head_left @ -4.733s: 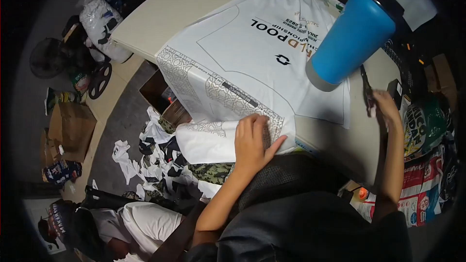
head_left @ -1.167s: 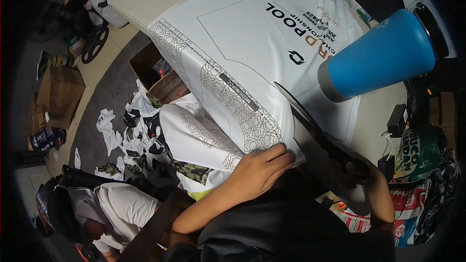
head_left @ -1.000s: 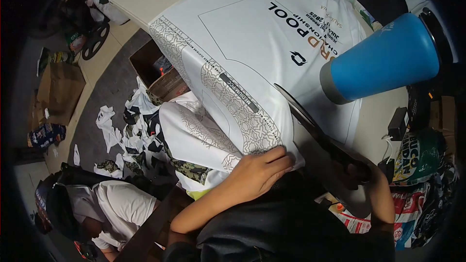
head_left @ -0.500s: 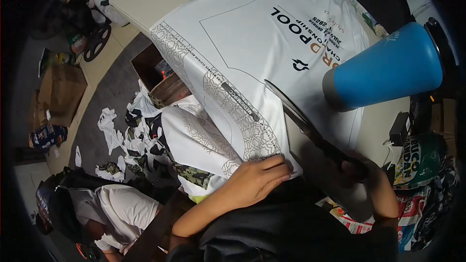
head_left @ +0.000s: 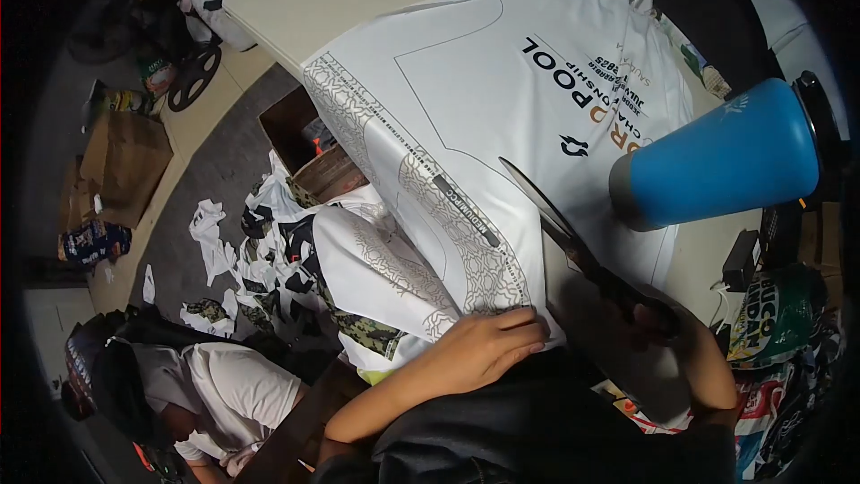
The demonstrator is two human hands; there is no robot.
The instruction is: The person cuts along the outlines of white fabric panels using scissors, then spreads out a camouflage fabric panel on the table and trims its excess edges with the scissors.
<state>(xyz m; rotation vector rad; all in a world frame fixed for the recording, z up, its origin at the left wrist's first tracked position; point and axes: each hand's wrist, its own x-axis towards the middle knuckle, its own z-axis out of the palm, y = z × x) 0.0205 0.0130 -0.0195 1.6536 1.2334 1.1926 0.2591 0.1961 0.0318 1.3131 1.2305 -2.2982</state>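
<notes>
A large white printed cloth (head_left: 484, 108) with black lettering, thin outline lines and a patterned border lies over the table and hangs off its near edge. My left hand (head_left: 493, 350) is closed on the near corner of this cloth, fingers pinching its edge. In my right hand (head_left: 663, 327), partly in shadow, are dark-handled scissors (head_left: 587, 262). Their long blade points up and left, lying against the cloth a little above my left hand. A blue tumbler (head_left: 726, 157) with a grey base and black lid is right of the scissors.
The pale table (head_left: 358, 0) spans the top. An open box (head_left: 288, 130) and white and camouflage scraps (head_left: 260, 278) are on the floor at left. Another person (head_left: 233, 385) bends low at lower left. Printed bags (head_left: 775, 314) and a small black box (head_left: 741, 260) are at right.
The view has shifted slightly, so most things appear lower and further right. Both hands keep their holds on the cloth and scissors; the blade has moved only slightly against the cloth.
</notes>
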